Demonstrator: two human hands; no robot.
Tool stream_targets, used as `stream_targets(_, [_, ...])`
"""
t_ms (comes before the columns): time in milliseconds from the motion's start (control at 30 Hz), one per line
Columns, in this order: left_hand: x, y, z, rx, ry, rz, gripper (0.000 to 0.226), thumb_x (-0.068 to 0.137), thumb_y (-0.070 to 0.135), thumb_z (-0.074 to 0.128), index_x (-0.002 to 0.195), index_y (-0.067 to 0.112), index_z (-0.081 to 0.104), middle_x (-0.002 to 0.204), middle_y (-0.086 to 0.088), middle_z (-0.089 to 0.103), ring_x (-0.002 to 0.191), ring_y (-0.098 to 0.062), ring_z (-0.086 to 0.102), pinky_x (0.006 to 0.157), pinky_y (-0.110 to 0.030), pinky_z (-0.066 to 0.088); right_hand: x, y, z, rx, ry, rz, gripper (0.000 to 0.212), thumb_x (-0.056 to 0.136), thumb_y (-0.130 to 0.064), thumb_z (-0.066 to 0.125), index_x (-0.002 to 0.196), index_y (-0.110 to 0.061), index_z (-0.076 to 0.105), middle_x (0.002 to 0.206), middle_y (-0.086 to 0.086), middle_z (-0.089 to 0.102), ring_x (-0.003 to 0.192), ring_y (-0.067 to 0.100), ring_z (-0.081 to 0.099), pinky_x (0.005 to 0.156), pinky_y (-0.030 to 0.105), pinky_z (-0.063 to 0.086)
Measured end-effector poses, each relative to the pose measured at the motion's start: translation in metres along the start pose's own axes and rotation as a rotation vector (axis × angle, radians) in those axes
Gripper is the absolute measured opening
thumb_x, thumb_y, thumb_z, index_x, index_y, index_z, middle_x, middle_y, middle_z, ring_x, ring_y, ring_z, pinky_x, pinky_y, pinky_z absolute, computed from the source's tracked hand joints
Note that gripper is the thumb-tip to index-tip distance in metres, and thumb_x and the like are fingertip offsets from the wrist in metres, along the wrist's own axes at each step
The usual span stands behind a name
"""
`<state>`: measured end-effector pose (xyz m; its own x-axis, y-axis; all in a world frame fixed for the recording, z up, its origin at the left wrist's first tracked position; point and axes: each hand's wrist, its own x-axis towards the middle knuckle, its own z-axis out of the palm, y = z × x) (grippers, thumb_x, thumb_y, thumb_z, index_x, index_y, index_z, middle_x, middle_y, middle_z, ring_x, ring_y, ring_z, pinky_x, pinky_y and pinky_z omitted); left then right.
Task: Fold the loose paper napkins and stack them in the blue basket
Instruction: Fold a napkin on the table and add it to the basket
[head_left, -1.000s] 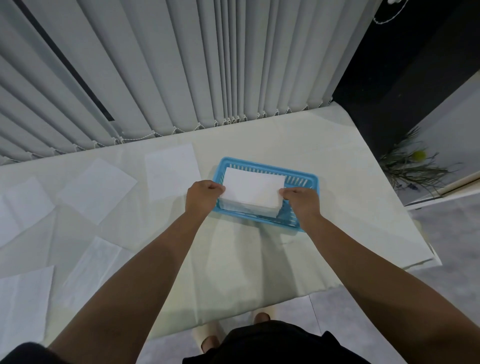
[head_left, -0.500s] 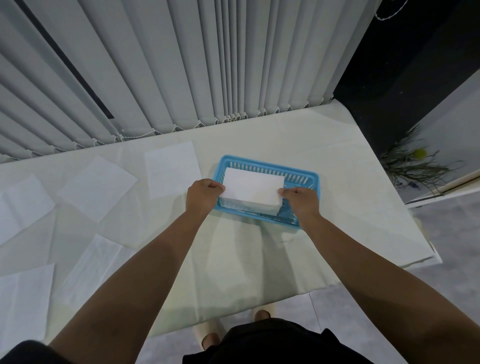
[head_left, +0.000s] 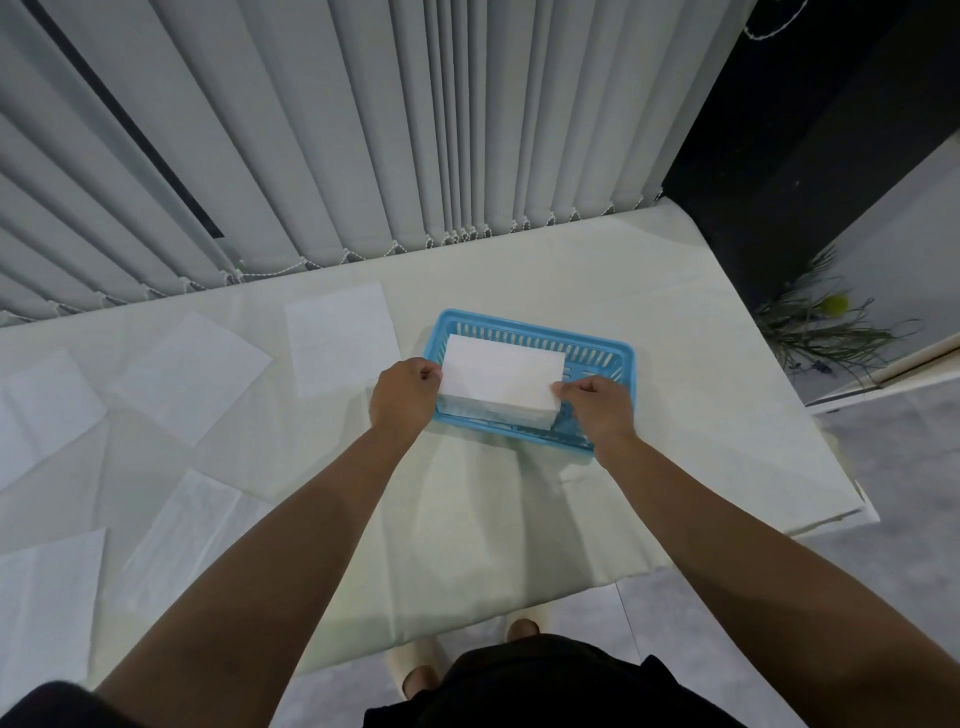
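A blue slotted basket (head_left: 597, 349) sits on the cream-covered table, holding a stack of folded white napkins. A folded white napkin (head_left: 501, 371) lies on top of that stack. My left hand (head_left: 402, 397) pinches its left edge and my right hand (head_left: 597, 408) pinches its right near corner. Several loose unfolded napkins lie flat to the left: one beside the basket (head_left: 340, 338), one further left (head_left: 195, 374), one at the near left (head_left: 182, 525).
Grey vertical blinds (head_left: 363, 130) hang along the table's far edge. The table's right edge (head_left: 810, 467) drops to a grey floor, with a plant (head_left: 821, 327) beyond. More loose napkins lie at the far left (head_left: 49, 405) and near-left corner (head_left: 47, 597).
The folded napkin has settled lower onto the stack in the basket. Both hands stay at its ends, barely shifted.
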<state>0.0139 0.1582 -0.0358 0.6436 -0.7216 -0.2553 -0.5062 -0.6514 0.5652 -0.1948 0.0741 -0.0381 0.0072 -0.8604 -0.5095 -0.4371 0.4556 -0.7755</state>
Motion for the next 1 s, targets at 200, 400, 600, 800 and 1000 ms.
stream_targets(200, [0.0001,-0.0013,0.0003,0.063,-0.006,0.033,0.034,0.099,0.028,0.039,0.118,0.018,0.066,0.118,-0.004,0.068,0.100,-0.022,0.061,0.077,-0.028,0.044,-0.0048,0.0009,0.0018,0.002,0.005,-0.013,0.020,0.079,-0.027,0.074,0.066,-0.020,0.061,0.077,-0.001,0.066,0.079,0.019,0.061,0.073,0.031,0.050])
stream_targets(400, [-0.0010,-0.0036,-0.0004,0.062,-0.018,0.061,0.036,0.100,0.025,0.037,0.124,0.020,0.063,0.124,-0.004,0.064,0.108,-0.024,0.059,0.082,-0.027,0.042,-0.0077,-0.0013,-0.0005,-0.020,0.002,-0.023,0.018,0.081,-0.028,0.072,0.067,-0.021,0.063,0.078,-0.002,0.066,0.076,0.016,0.059,0.069,0.028,0.049])
stream_targets(600, [-0.0012,-0.0043,-0.0019,0.035,-0.031,0.090,0.037,0.101,0.024,0.037,0.130,0.022,0.058,0.128,-0.007,0.061,0.113,-0.025,0.057,0.092,-0.031,0.044,-0.0096,0.0010,-0.0055,-0.036,-0.014,-0.023,0.015,0.082,-0.025,0.071,0.071,-0.018,0.065,0.071,-0.005,0.061,0.067,0.011,0.054,0.055,0.020,0.041])
stream_targets(800, [-0.0015,-0.0053,-0.0022,0.000,-0.026,0.089,0.036,0.100,0.023,0.039,0.128,0.021,0.060,0.124,-0.009,0.061,0.111,-0.026,0.058,0.090,-0.029,0.044,-0.0087,0.0046,-0.0037,-0.029,-0.027,-0.024,0.014,0.080,-0.024,0.073,0.069,-0.018,0.066,0.072,-0.005,0.063,0.068,0.012,0.055,0.060,0.022,0.044])
stream_targets(1000, [-0.0068,-0.0052,-0.0028,0.035,-0.010,0.108,0.035,0.100,0.021,0.039,0.126,0.018,0.063,0.119,-0.009,0.063,0.104,-0.025,0.060,0.081,-0.029,0.044,-0.0062,0.0060,-0.0035,-0.053,-0.017,-0.039,0.017,0.080,-0.026,0.073,0.066,-0.020,0.065,0.070,-0.005,0.063,0.069,0.014,0.056,0.066,0.028,0.046])
